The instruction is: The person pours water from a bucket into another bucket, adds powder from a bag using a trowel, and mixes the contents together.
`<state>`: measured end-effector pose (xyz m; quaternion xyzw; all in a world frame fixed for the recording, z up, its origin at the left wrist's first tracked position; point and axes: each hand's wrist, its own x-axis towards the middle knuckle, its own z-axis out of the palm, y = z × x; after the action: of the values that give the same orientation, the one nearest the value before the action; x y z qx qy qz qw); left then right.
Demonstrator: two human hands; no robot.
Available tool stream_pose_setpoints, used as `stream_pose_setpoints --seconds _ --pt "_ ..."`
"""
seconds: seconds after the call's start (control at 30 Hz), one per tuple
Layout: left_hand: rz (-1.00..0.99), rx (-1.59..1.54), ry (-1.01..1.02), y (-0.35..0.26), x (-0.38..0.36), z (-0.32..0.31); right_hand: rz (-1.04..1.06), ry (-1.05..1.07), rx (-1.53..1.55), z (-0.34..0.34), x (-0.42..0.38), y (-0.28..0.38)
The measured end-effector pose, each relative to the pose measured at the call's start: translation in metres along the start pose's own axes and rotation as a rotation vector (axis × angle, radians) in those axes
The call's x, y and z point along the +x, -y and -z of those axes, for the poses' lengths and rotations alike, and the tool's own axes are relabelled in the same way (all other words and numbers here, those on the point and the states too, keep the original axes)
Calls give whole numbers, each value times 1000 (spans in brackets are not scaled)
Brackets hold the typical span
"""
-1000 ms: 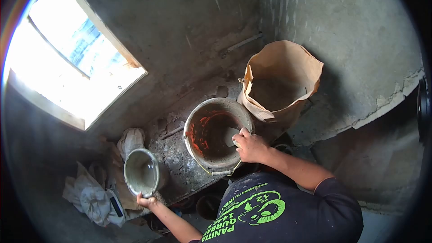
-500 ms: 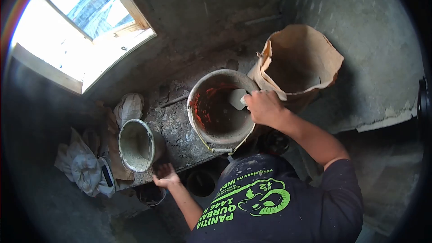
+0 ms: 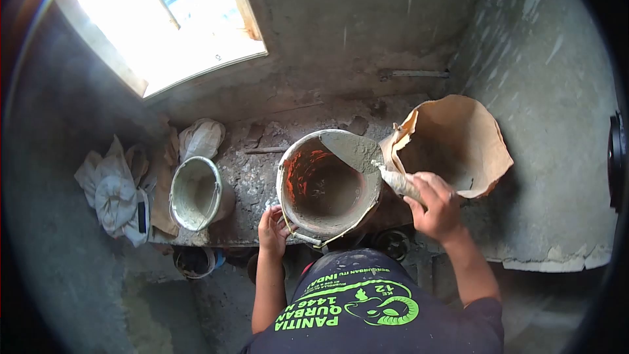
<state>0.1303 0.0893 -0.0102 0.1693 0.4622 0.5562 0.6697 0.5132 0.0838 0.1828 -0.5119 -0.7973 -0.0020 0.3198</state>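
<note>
My right hand is closed around the pale, caked handle of a trowel. The trowel's wide blade, coated in grey mortar, lies across the far right rim of a large bucket. Inside, that bucket has orange-red smears on its left wall and a grey-brown bottom. At the bucket's near left side is my left hand, fingers apart and against the outer wall by the wire handle; part of the fingers is hard to see.
An opened brown paper sack stands right of the large bucket. A smaller pale bucket and crumpled white sacks are to the left. Several containers sit below the ledge's front edge. Walls and a window lie behind.
My left hand has come up and right to the large bucket's side. My right hand has moved right and nearer, lifting the trowel blade from inside the bucket to its rim. The view has shifted.
</note>
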Motion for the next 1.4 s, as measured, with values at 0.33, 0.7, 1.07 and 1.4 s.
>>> stream_pose_setpoints --seconds 0.33,0.7,1.07,1.4 --pt "20 9 -91 0 -5 -26 -18 -144 -219 -44 -70 5" --pt "59 -34 12 -1 -7 -22 -41 -219 -299 -88 -124 -18" --pt "8 193 -161 29 8 -17 -375 145 88 -65 -95 -13" --pt "-109 113 -8 14 2 -54 -433 247 -12 127 -17 -13"
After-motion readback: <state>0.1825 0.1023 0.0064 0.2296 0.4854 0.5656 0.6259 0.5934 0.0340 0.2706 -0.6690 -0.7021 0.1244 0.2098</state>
